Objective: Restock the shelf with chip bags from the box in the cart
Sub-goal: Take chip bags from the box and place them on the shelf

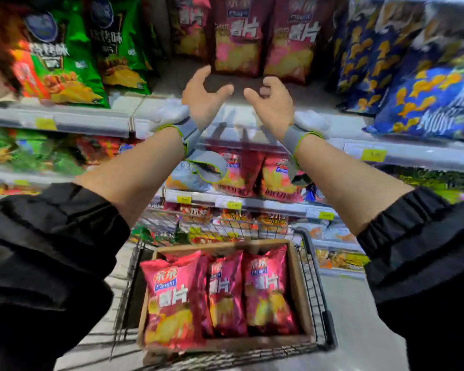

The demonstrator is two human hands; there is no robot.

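One cardboard box [302, 298] sits in one wire cart [324, 303]. The box holds three pink chip bags [172, 295] that can be counted, standing side by side; a sliver of darker foil between the first and second may be a fourth, though that cannot be told. On the top shelf [239, 116], three bags of the same pink kind [237, 36] show, two full-face and one partly hidden to their left. Two green chip bags [62, 54] stand at the left, and about three blue fish-cracker bags [426, 103] at the right. Two more pink bags [276, 178] stand on the shelf below. Two hands [201, 97] are raised, each wrist wearing one grey strap [292, 137].
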